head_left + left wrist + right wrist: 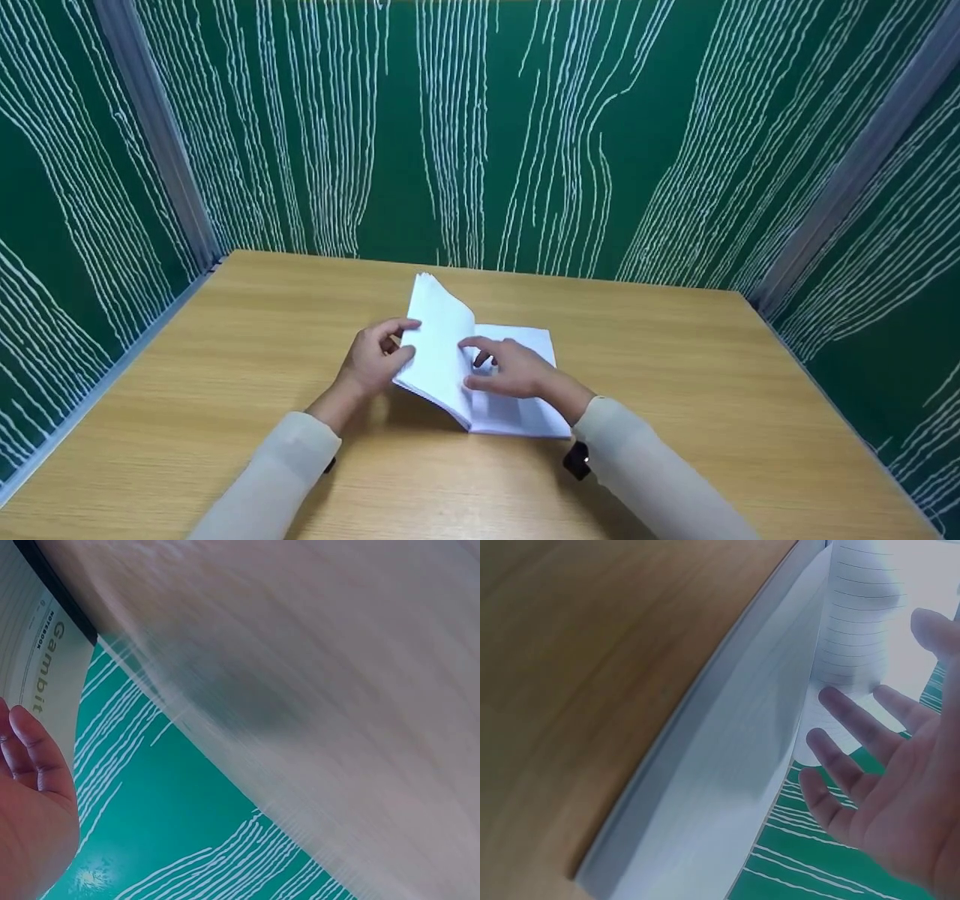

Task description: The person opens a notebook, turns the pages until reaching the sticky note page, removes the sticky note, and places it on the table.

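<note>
As hands touch notebook, cover reading "Gambit", "NOTEBOOK"

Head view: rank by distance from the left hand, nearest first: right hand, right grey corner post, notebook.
1. Notebook: raised pages held in the left hand.
2. Right hand: to its right, over the open notebook.
3. Grey corner post: far right, beyond the table.

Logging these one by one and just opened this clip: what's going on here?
A person's left hand holds the raised left side of an open notebook by its outer edge. The right hand is by the fold, its fingers spread; whether they touch paper is unclear. The notebook's other side lies on the wooden table.
</note>
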Available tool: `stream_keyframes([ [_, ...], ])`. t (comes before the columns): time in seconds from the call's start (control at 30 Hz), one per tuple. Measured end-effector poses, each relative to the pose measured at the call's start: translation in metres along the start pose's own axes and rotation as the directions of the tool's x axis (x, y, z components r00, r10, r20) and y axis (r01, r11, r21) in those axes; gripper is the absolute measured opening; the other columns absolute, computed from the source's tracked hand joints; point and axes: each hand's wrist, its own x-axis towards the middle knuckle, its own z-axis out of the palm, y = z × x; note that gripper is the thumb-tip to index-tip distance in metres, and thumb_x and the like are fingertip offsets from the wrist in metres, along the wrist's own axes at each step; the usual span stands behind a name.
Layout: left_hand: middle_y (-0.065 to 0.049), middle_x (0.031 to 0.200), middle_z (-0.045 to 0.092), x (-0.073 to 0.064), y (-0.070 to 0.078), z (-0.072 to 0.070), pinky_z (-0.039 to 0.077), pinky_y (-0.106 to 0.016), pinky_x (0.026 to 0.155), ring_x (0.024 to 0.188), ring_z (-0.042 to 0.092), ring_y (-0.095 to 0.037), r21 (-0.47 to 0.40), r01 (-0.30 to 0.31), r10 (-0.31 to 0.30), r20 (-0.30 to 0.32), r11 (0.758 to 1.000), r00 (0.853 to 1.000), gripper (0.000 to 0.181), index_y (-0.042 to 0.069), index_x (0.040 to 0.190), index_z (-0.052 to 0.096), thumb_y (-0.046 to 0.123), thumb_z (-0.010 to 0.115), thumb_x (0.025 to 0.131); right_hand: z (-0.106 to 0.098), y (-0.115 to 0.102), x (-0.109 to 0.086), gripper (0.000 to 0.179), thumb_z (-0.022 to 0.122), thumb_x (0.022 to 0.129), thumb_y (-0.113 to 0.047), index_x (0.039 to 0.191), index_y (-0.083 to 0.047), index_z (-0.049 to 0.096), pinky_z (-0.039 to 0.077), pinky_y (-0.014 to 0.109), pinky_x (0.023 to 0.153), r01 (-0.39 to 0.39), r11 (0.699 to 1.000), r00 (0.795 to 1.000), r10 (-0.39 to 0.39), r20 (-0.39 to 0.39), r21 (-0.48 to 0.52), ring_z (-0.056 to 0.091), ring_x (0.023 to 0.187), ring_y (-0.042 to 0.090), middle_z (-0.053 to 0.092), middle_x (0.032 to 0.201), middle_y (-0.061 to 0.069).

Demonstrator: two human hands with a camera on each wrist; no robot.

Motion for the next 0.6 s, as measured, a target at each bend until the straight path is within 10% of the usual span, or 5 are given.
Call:
stream_keyframes([
  [0.6,0.005,0.095,0.057,0.001,0.0,-0.002,0.042,-0.024,0.057,0.069,0.05,-0.015,-0.02,0.008,-0.008,0.001,1.0,1.0,0.033,0.021,0.109,0.06,0.012,0.055,0.078,-0.011,0.039,-0.003,0.052,0.057,0.072,-0.05,0.118,-0.027,0.052,0.029,0.053,0.091,-0.172,0.982,0.94,0.141,-0.31,-0.075,0.039,0.114,0.026,0.048,0.122,0.002],
])
